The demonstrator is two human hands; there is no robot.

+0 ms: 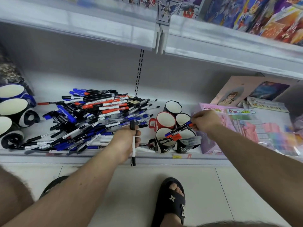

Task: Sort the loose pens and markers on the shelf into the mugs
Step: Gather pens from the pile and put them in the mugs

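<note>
A big pile of loose pens and markers [98, 115], black, blue and red, covers the left half of the white shelf [114, 157]. To its right stands a cluster of mugs: a red mug [165, 120], a black one [173, 107] behind it and two black mugs at the front, the left one [164, 141] holding red and blue markers. My left hand [126, 141] grips a black-and-white marker [133, 149] upright by its middle at the shelf's front edge. My right hand [205, 121] pinches a blue-capped marker [180, 128] slanting over the front mugs.
Blue-and-black mugs [13, 105] lie on their sides at the far left of the shelf. Pink stationery packs [246, 128] and cards fill the right side. An upper shelf [147, 33] overhangs. Below are the tiled floor and my sandalled foot [173, 200].
</note>
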